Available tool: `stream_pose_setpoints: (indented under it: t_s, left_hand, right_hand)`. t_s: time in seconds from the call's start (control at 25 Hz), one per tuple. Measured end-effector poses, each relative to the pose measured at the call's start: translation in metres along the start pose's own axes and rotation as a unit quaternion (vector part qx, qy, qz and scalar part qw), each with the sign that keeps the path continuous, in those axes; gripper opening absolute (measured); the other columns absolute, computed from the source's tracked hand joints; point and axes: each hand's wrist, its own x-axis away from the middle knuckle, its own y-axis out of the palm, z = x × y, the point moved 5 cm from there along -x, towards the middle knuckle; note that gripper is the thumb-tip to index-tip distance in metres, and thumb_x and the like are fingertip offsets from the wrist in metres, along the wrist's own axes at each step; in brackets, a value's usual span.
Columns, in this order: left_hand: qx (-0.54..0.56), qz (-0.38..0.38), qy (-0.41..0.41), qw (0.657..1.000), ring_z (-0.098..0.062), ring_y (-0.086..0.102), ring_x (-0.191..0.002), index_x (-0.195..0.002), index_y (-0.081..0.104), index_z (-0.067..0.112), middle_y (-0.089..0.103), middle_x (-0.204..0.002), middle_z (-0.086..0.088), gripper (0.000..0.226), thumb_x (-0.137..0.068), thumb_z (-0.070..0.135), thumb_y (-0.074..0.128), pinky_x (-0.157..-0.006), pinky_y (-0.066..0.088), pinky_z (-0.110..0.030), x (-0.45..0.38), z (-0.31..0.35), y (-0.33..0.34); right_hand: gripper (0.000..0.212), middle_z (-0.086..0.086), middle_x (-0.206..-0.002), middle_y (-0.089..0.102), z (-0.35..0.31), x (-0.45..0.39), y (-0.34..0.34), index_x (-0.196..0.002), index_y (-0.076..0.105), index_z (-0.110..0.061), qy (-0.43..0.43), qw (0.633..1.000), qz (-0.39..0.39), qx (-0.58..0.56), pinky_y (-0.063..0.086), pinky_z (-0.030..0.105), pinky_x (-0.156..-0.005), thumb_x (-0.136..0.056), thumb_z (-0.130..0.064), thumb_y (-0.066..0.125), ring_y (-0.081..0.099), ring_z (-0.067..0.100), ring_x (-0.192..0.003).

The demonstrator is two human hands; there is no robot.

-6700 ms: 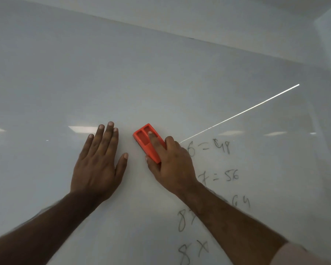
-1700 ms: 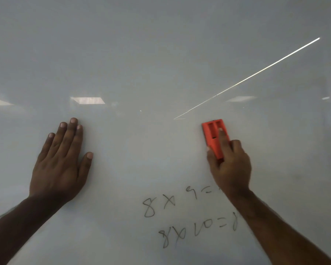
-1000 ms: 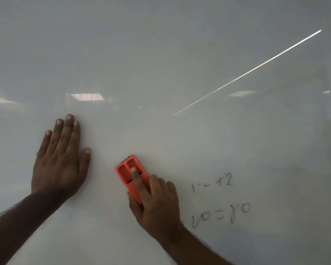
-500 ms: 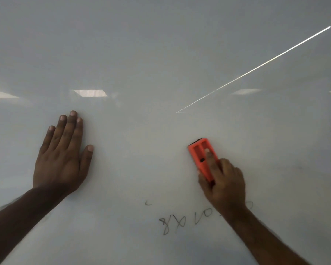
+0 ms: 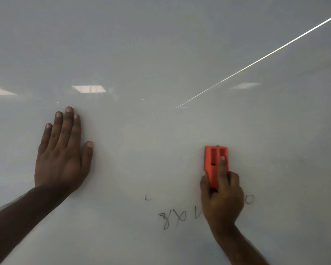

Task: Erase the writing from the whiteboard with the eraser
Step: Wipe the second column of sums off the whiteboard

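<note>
One orange eraser (image 5: 216, 165) stands upright against the whiteboard (image 5: 141, 54), and we grip its lower half with our right hand (image 5: 221, 196), thumb on its left edge and forefinger laid along its back. Just below the eraser, handwritten marks (image 5: 172, 219) reading "8 x" show on the board left of our wrist, and a small "0" (image 5: 249, 199) sits right of our knuckles. Well left of the eraser, our left hand (image 5: 62, 152) lies flat on the board, fingers together and extended, holding nothing. Above the eraser, a bright diagonal streak (image 5: 256, 63) and ceiling-light reflections (image 5: 88, 88) cross the glossy surface.
</note>
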Motion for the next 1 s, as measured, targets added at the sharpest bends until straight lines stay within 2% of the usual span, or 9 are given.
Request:
stream_pose_setpoints:
  t_s: [0.2,0.36,0.44,0.56,0.68,0.84,1.0]
  left_hand:
    - [-0.003,-0.003,0.001,1.0,-0.024,0.003,-0.16,-0.163,0.011,0.007,0.006,-0.172,-0.009,0.069,-0.105,0.042,0.025,-0.13,0.003,-0.039,0.004,0.003,0.004]
    - [0.004,-0.01,-0.005,1.0,-0.025,0.003,-0.16,-0.163,0.011,0.006,0.006,-0.172,-0.011,0.069,-0.105,0.042,0.024,-0.13,0.004,-0.042,0.006,0.006,0.004]
    - [0.007,-0.021,0.0,1.0,-0.026,0.003,-0.16,-0.163,0.009,0.006,0.006,-0.172,-0.012,0.07,-0.105,0.043,0.024,-0.13,0.006,-0.045,0.009,0.006,0.005]
    - [0.006,-0.022,0.001,1.0,-0.026,0.004,-0.16,-0.163,0.01,0.007,0.006,-0.172,-0.011,0.07,-0.105,0.043,0.025,-0.129,0.009,-0.046,0.015,0.005,0.004]
    - [0.011,-0.012,0.008,1.0,-0.027,0.007,-0.159,-0.163,0.013,0.006,0.009,-0.171,-0.011,0.069,-0.105,0.041,0.027,-0.129,0.009,-0.046,0.019,0.006,0.002]
    - [0.012,-0.002,0.019,1.0,-0.027,0.008,-0.159,-0.163,0.015,0.005,0.011,-0.171,-0.012,0.068,-0.105,0.039,0.029,-0.129,0.011,-0.047,0.024,0.006,0.001]
    - [0.011,0.003,0.027,1.0,-0.026,0.007,-0.16,-0.163,0.014,0.006,0.011,-0.172,-0.011,0.068,-0.106,0.04,0.029,-0.129,0.011,-0.047,0.025,0.004,0.003]
  right_hand:
    - [0.058,0.01,-0.081,0.053,-0.08,0.018,0.019,-0.14,0.054,-0.013,-0.054,0.997,-0.024,-0.04,0.039,0.033,-0.055,-0.09,-0.042,0.06,0.048,0.027,-0.061]
    - [0.059,0.008,-0.084,0.053,-0.143,0.057,0.034,-0.145,0.047,-0.018,-0.169,0.98,-0.085,-0.059,0.031,0.035,-0.06,-0.093,-0.045,0.057,0.046,0.026,-0.068]
    - [0.059,0.007,-0.088,0.053,-0.15,0.076,0.037,-0.147,0.043,-0.019,-0.219,0.969,-0.103,-0.05,0.031,0.034,-0.062,-0.096,-0.046,0.052,0.047,0.024,-0.07]
    - [0.059,0.008,-0.091,0.055,-0.126,0.098,0.032,-0.149,0.041,-0.02,-0.291,0.95,-0.109,-0.025,0.033,0.036,-0.064,-0.096,-0.045,0.052,0.046,0.025,-0.071]
    - [0.06,0.009,-0.091,0.057,-0.085,0.115,0.022,-0.147,0.043,-0.021,-0.325,0.937,-0.131,0.0,0.034,0.037,-0.064,-0.094,-0.044,0.057,0.048,0.027,-0.071]
    - [0.054,0.009,-0.084,0.054,-0.029,0.095,0.008,-0.14,0.049,-0.021,-0.286,0.946,-0.148,0.024,0.034,0.038,-0.063,-0.092,-0.045,0.056,0.05,0.03,-0.068]
    - [0.054,0.012,-0.082,0.05,0.028,0.037,-0.006,-0.135,0.054,-0.013,-0.179,0.975,-0.12,0.059,0.037,0.038,-0.058,-0.091,-0.044,0.054,0.049,0.033,-0.065]
